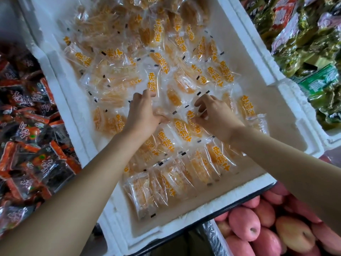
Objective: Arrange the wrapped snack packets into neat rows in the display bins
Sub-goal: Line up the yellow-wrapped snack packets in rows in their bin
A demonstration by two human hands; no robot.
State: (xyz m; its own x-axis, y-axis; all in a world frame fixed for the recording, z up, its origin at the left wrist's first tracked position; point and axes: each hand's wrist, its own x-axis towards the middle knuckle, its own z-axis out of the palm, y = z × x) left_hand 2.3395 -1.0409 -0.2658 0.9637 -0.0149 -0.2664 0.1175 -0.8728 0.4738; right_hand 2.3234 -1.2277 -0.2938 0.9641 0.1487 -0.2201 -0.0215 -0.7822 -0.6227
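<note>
Place: the packets (181,129) lie in a white foam bin (70,111). It is tilted in the view, its near wall running from lower left to upper right.
Row: a row (177,180) of overlapping packets stands on edge along the near wall. Their long axes point away from that wall, and they lean towards the right.
Loose packets, axis: the ones in the middle and far part lie flat and point all ways. Some run with their long axes up the view, some across it, and many lie slantwise. At the far left they are heaped on one another.
Print: orange lettering runs along each packet's long axis. It faces up on some, while others show only their clear side.
Count, packets: roughly a dozen in the row and several dozen loose. The overlap hides the exact number.
Count, other: one foam bin and two hands.
Left hand (142,115): palm down in the middle of the bin, fingers curled. The fingertips touch a packet (152,83) whose long axis runs up the view, and the thumb presses on clear wrap below. Whether it grips anything cannot be told.
Right hand (219,119): palm down just beside the left, fingers bent, pinching the wrap of one slantwise packet (192,126).
Around: red packets (33,137) lie to the left of the bin, green packets (304,45) to the right, and apples (245,226) at the lower right.
</note>
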